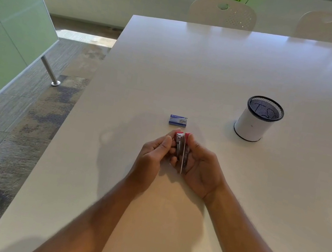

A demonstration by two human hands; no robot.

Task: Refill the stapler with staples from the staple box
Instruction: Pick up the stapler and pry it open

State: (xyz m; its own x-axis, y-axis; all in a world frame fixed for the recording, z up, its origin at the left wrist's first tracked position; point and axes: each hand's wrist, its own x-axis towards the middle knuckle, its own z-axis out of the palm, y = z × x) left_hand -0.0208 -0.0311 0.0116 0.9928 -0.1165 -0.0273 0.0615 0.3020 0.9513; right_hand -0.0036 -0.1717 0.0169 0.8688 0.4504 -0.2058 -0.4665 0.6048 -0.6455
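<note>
A small pink stapler [180, 148] with a silver metal channel is held upright between both hands, just above the white table [214, 72]. My left hand [152, 156] grips its left side with thumb and fingers. My right hand [202, 167] cradles its right side, thumb near the pink top. The stapler's halves look spread apart, with the metal rail showing. A closed blue staple box [178, 120] lies flat on the table just beyond the stapler, apart from both hands.
A white pen cup with a black mesh rim [255, 119] stands to the right of the box. Two white chairs [222, 13] are at the table's far edge, with a green plant behind. The table's left edge drops to carpet.
</note>
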